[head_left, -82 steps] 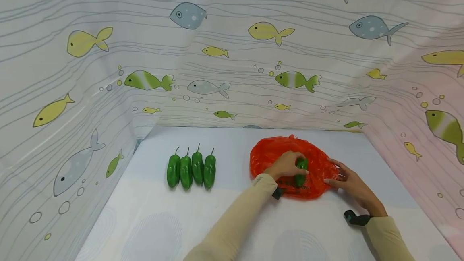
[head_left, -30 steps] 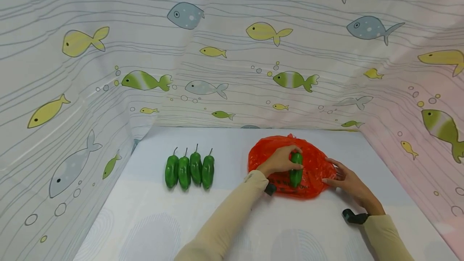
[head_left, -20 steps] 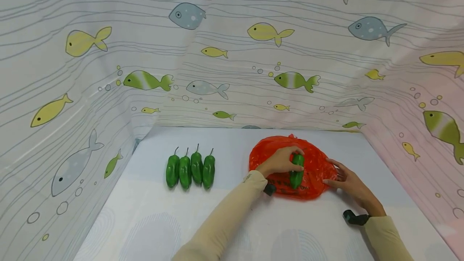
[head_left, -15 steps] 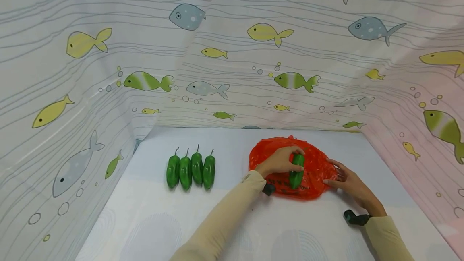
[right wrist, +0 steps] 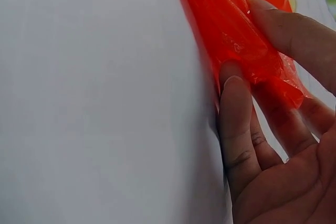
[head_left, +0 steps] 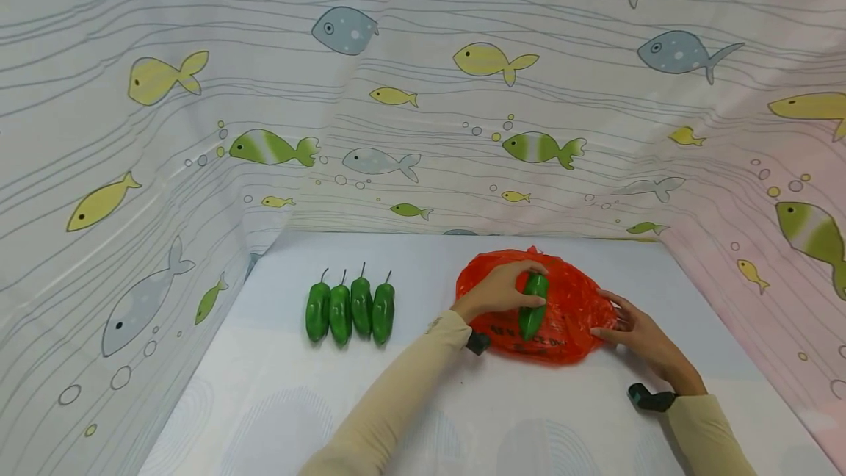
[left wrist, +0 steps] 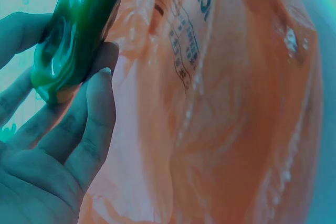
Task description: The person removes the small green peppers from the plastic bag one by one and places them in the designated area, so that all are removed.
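My left hand (head_left: 497,289) grips a green chili pepper (head_left: 533,308) between thumb and fingers, above the red plastic bag (head_left: 576,303). Close up in the left wrist view, the pepper (left wrist: 79,19) is glossy, with its blunt end by the fingers and the bag (left wrist: 226,119) beyond it. My right hand (head_left: 644,342) holds the bag's right edge. In the right wrist view the thumb lies on one side of the red film (right wrist: 231,24) and the fingers on the other. The bag lies on the white table with dark print near its front; whatever is inside is hidden.
Several green chili peppers (head_left: 340,314) lie side by side in a row on the left of the white table (head_left: 410,402), stems pointing away. A fish-patterned sheet (head_left: 423,123) rises behind the table and along both sides.
My left hand has lifted the chili pepper slightly and shifted it left over the bag, uncovering more print. The right hand stays at the bag's edge; the row of peppers is unchanged.
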Tool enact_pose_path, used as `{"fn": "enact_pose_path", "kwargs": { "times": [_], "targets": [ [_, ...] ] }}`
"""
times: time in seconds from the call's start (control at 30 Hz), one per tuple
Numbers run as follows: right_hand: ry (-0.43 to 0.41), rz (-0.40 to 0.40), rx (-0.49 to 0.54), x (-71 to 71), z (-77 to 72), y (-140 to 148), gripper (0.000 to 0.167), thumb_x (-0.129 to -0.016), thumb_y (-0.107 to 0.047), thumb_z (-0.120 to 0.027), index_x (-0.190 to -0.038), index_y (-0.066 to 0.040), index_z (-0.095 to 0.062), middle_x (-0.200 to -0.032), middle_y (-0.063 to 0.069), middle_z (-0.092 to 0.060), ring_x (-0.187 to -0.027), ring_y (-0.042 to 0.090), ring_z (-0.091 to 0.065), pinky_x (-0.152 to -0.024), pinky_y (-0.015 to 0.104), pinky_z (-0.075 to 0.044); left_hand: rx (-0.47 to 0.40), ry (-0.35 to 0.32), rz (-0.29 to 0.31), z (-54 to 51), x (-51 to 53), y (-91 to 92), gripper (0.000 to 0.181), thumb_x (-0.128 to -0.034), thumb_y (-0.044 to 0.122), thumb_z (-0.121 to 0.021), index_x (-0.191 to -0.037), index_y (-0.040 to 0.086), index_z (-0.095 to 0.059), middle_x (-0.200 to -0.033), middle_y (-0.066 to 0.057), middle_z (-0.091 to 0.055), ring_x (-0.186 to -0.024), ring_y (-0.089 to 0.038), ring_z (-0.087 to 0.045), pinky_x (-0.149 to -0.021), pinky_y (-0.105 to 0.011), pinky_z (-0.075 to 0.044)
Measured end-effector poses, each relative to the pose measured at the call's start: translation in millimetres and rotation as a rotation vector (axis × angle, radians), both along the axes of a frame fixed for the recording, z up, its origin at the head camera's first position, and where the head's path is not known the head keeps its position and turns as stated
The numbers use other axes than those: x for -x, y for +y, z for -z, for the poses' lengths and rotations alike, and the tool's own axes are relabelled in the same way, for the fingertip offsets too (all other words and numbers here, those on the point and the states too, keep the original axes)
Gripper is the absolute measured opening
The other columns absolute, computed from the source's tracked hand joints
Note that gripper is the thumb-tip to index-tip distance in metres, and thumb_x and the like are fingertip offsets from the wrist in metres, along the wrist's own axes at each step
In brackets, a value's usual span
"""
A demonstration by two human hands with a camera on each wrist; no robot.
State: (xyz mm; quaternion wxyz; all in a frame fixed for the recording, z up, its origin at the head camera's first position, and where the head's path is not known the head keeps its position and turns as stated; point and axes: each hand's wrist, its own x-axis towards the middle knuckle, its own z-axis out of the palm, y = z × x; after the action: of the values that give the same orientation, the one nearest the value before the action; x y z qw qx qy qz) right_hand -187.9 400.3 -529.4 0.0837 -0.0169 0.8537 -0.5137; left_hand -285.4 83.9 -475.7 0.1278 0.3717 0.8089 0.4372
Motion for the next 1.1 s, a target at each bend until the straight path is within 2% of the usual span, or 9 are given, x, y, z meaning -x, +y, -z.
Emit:
{"fn": "enact_pose_path", "kwargs": {
  "times": [0.23, 0.4, 0.53, 0.8, 0.93, 1.1],
  "targets": [
    [0.005, -0.001, -0.009, -0.3, -0.3, 0, 0.09, -0.093, -0.031, -0.079, -0.163, -0.018, -0.026, -0.157, 0.025, -0.039, -0.131, 0.032, -0.051, -0.089, 0.028, -0.052, -0.03, 0.005, 0.009, -4.2, -0.6, -8.8, 0.054, -0.0925, 0.033, -0.079, -0.141, 0.02, -0.059, -0.13, 0.009, -0.057, -0.108, -0.012, -0.059, -0.081, -0.02, -0.054],
    [0.001, 0.001, -0.015, -0.7, -0.7, -1, 0.09, -0.093, -0.033, -0.079, -0.164, -0.019, -0.025, -0.158, 0.025, -0.038, -0.135, 0.041, -0.047, -0.092, 0.032, -0.051, -0.054, -0.013, 0.022, -7.5, -2.4, -14.6, 0.055, -0.0924, 0.033, -0.08, -0.141, 0.02, -0.058, -0.131, 0.008, -0.057, -0.094, -0.009, -0.064, -0.077, -0.023, -0.057],
    [-0.002, 0.003, -0.017, -1.0, -1.2, -1, 0.09, -0.093, -0.033, -0.078, -0.164, -0.019, -0.024, -0.158, 0.026, -0.037, -0.137, 0.045, -0.045, -0.095, 0.039, -0.05, -0.066, -0.03, 0.03, -9.1, -3.6, -19.8, 0.055, -0.0924, 0.033, -0.08, -0.141, 0.021, -0.057, -0.131, 0.008, -0.055, -0.079, -0.012, -0.067, -0.073, -0.026, -0.059],
    [0.0, 0.01, -0.026, -0.1, 1.8, -1, 0.09, -0.093, -0.034, -0.078, -0.164, -0.02, -0.024, -0.158, 0.026, -0.038, -0.136, 0.045, -0.046, -0.099, 0.052, -0.051, -0.084, -0.059, 0.031, -10.0, -3.1, -34.7, 0.053, -0.0918, 0.033, -0.081, -0.139, 0.026, -0.058, -0.134, 0.012, -0.054, -0.078, -0.013, -0.07, -0.072, -0.029, -0.06],
    [0.003, 0.012, -0.038, -0.8, 2.4, -1, 0.09, -0.093, -0.035, -0.078, -0.164, -0.02, -0.024, -0.158, 0.027, -0.038, -0.137, 0.048, -0.045, -0.101, 0.058, -0.049, -0.105, -0.086, 0.037, -8.5, -1.3, -42.0, 0.051, -0.0911, 0.033, -0.081, -0.137, 0.027, -0.059, -0.135, 0.013, -0.054, -0.077, -0.014, -0.072, -0.074, -0.035, -0.061],
    [0.006, 0.009, -0.037, -0.1, 1.3, -1, 0.09, -0.093, -0.034, -0.078, -0.164, -0.019, -0.025, -0.156, 0.026, -0.04, -0.135, 0.045, -0.047, -0.098, 0.051, -0.052, -0.107, -0.098, 0.032, -9.2, 0.4, -51.9, 0.052, -0.0912, 0.034, -0.081, -0.138, 0.025, -0.06, -0.134, 0.012, -0.054, -0.079, -0.015, -0.071, -0.076, -0.04, -0.062]
  ]
}}
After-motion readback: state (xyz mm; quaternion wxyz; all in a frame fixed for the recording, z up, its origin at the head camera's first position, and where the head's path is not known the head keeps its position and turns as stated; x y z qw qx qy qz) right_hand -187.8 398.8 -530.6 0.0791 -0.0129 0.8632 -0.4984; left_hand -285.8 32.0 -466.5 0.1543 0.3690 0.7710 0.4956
